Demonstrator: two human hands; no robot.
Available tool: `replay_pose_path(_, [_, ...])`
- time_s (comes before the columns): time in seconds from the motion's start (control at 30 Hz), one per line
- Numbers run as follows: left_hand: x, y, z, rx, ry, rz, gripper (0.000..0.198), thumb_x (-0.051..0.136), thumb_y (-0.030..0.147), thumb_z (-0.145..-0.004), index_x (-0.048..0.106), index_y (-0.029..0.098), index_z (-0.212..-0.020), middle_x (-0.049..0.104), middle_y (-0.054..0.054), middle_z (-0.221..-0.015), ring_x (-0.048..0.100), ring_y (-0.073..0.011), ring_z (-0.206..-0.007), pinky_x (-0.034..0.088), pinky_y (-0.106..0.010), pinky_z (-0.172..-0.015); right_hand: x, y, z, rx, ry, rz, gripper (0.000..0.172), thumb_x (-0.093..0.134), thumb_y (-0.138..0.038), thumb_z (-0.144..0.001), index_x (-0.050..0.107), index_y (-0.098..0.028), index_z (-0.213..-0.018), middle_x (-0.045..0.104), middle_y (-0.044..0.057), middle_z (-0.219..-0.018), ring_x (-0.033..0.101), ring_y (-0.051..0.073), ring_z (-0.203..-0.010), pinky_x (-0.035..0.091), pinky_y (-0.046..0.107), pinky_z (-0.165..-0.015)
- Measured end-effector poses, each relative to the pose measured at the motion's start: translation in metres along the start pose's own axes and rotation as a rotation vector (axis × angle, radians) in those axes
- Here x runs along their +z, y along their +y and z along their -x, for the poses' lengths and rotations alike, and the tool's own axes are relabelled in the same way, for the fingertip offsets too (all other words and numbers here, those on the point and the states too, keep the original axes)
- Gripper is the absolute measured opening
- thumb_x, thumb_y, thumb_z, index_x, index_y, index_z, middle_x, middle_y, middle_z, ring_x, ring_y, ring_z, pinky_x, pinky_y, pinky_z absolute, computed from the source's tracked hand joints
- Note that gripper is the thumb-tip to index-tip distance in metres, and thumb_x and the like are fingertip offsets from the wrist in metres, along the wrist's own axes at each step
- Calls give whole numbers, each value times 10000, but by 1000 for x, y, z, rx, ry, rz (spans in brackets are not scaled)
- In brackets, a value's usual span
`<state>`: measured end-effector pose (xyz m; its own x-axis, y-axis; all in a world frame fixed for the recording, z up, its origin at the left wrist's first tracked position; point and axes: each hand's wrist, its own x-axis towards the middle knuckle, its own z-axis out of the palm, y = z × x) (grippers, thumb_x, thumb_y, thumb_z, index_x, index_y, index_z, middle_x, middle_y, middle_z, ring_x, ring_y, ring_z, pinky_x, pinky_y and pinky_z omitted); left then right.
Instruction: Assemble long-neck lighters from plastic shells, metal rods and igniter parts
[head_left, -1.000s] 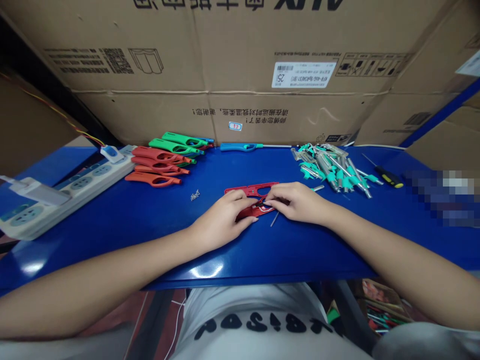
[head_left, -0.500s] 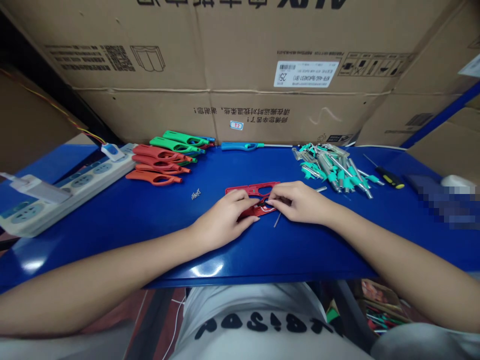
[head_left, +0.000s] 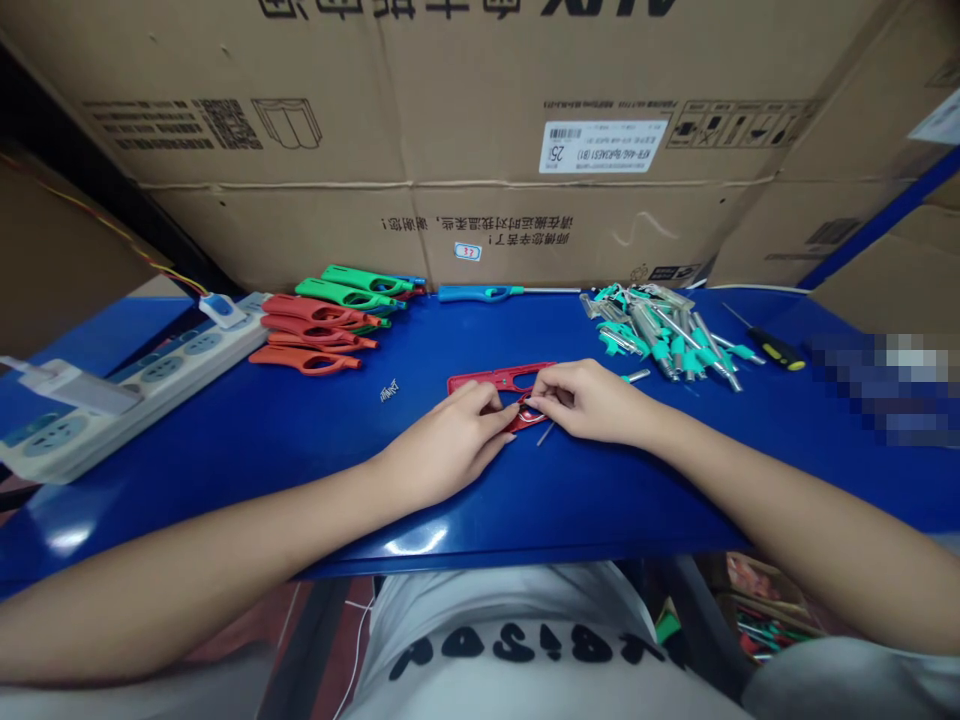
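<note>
A red plastic lighter housing (head_left: pixel 487 380) lies on the blue table at the centre, its lower end mostly hidden under my hands. My left hand (head_left: pixel 450 442) holds it from the near left, fingers across its middle. My right hand (head_left: pixel 586 400) pinches its fingertips at the housing's right end, where a thin light wire seems to show. Just below those fingers, a thin metal pin (head_left: pixel 546 433) lies on the table.
Stacked red and green lighter bodies (head_left: pixel 311 333) lie at the back left, beside a power strip (head_left: pixel 150 385). A blue lighter (head_left: pixel 480 293) lies at the back. A pile of metal tubes with teal parts (head_left: pixel 660 335) and a screwdriver (head_left: pixel 772 349) lie to the right. Cardboard boxes (head_left: pixel 420 130) stand behind.
My hands have drawn closer together over the housing, and more of its lower end is now covered. The view has shifted slightly.
</note>
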<state>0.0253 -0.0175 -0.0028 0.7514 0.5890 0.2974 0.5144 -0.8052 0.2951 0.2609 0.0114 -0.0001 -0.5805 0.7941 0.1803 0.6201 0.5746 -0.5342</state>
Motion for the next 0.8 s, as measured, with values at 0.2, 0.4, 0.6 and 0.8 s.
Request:
replay_pose_path(0.2, [-3,4,-3,-5,-46,-56,336,467,256,-1031,694,106,-1228,607,-115,-989,586,-234,-910,544,-402,-872,4,2,-1,28,9,-20,159,614,-233,-885,658,-161,-751,598,-11,-594,472,96,-515,322,228,-555])
replay_pose_path(0.4, [-12,2,0,-69,-80,-59,311,479,239,-1024,720,124,-1183,620,-117,-1008,616,-243,-937,552,-403,-875,-5,-1,0,-45,-45,-101,170,596,-260,-917,682,-152,-816,630,13,-699,496,105,-584,373,228,-576])
replay_pose_path(0.6, [-18,-1,2,-57,-108,-56,282,502,200,-1009,693,138,-1207,658,-126,-1099,625,-261,-1047,536,-414,-946,-20,1,4,-114,-154,-103,107,698,-247,-865,665,-154,-907,588,3,-788,479,93,-616,392,217,-577])
replay_pose_path(0.8, [-20,1,1,-25,-114,-30,269,494,179,-1011,633,164,-1240,649,-117,-1158,578,-261,-1136,491,-431,-1017,-23,0,6,-116,-167,-83,98,701,-216,-863,633,-166,-913,565,-9,-775,484,102,-641,394,222,-594])
